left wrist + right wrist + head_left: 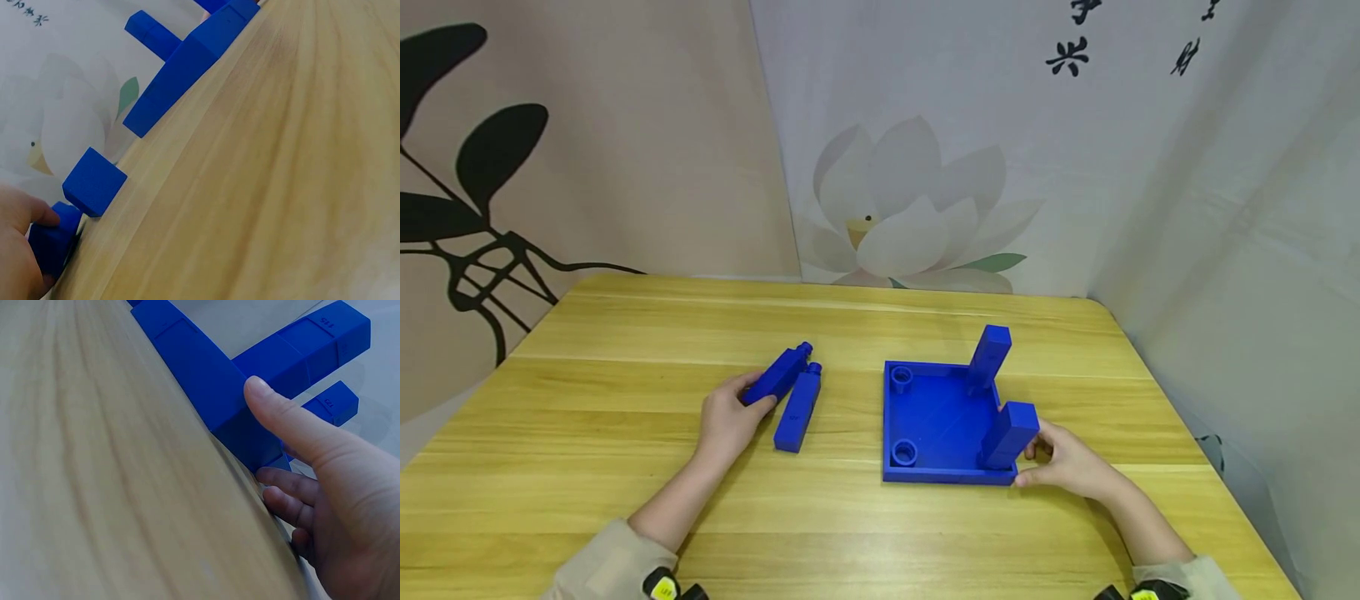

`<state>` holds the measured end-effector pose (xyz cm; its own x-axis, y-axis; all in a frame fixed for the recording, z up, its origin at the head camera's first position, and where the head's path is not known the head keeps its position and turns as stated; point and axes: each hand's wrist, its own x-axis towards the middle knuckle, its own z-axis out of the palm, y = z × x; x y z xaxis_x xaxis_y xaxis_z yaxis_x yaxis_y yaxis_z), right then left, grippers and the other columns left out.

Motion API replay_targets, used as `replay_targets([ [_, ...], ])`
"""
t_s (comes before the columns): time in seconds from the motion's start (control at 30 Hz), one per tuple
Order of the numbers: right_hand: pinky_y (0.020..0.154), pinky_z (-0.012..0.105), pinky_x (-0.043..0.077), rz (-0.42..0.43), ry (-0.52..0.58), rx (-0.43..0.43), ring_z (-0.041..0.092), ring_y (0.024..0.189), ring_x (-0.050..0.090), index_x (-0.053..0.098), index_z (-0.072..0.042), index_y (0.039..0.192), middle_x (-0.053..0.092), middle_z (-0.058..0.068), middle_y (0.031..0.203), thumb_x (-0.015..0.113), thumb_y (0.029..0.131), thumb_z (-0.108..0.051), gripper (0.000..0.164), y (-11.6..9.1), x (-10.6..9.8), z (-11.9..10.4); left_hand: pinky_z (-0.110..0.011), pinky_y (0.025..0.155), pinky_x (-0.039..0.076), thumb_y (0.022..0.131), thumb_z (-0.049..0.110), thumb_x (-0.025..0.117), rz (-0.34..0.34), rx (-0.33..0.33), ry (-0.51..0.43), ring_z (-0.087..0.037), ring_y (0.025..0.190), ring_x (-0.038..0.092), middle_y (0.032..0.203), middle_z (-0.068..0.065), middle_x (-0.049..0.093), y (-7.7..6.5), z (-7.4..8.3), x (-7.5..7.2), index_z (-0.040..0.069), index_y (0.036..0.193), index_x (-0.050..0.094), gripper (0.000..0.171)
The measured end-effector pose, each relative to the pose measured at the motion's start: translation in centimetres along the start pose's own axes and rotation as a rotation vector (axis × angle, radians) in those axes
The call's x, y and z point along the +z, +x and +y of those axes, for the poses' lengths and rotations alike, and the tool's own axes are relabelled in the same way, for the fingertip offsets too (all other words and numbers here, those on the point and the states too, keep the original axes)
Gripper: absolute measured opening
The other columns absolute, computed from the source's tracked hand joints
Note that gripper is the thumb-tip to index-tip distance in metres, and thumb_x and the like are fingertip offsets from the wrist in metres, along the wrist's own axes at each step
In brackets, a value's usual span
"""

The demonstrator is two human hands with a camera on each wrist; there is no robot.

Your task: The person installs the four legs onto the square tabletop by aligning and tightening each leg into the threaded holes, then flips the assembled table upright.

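As your left hand is pinching one blue block left of the blue tray, a second block is lying beside it on the desk; your right hand, unclenched, is touching the tray's near right corner, beside an upright post.

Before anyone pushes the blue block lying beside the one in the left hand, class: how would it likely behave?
That blue block would probably slide rather than roll, since its long sides are flat. It looks fairly stiff, being straight with crisp edges. Lying lengthwise on the table, it seems unlikely to tip.
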<state>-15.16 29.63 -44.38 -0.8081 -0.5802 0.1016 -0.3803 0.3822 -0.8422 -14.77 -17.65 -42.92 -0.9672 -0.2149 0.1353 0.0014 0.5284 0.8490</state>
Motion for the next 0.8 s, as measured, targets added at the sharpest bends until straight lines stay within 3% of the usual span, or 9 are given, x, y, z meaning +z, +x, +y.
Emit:
replay_targets([
  [0.17,0.062,0.030,0.042,0.001,-0.006,0.001,0.018,0.073,0.050,0.055,-0.011,0.111,0.052,0.009,0.081,0.083,0.073,-0.008,0.047,0.0,0.0,0.1,-0.052,0.093,0.045,0.085,0.000,0.068,0.039,0.019,-0.024,-0.043,0.113,0.053,0.121,-0.030,0.057,0.0,-0.1,0.0,-0.011,0.123,0.058,0.040],
  [0.5,0.061,0.030,0.042,0.003,-0.002,-0.009,0.019,0.072,0.049,0.055,-0.012,0.114,0.051,0.009,0.079,0.083,0.073,-0.006,0.049,-0.1,0.1,0.3,-0.047,0.090,0.046,0.084,-0.001,0.071,0.142,0.119,-0.080,-0.038,0.109,0.057,0.116,-0.026,0.061,0.5,0.2,-0.2,-0.010,0.120,0.061,0.039],
  [0.57,0.061,0.030,0.041,0.003,0.001,-0.013,0.019,0.072,0.048,0.055,-0.012,0.114,0.051,0.011,0.079,0.083,0.072,-0.006,0.051,0.0,0.1,0.4,-0.043,0.088,0.048,0.084,0.001,0.071,0.153,0.130,-0.081,-0.036,0.108,0.058,0.116,-0.024,0.061,0.4,0.4,-0.3,-0.008,0.120,0.061,0.039],
  [0.8,0.062,0.031,0.041,0.000,0.007,-0.022,0.020,0.072,0.048,0.055,-0.012,0.113,0.050,0.013,0.079,0.084,0.072,-0.007,0.051,0.0,0.0,0.3,-0.011,0.068,0.047,0.084,0.006,0.074,0.188,0.116,-0.155,-0.028,0.099,0.062,0.115,-0.018,0.063,0.4,1.6,-0.3,-0.003,0.120,0.064,0.039],
])
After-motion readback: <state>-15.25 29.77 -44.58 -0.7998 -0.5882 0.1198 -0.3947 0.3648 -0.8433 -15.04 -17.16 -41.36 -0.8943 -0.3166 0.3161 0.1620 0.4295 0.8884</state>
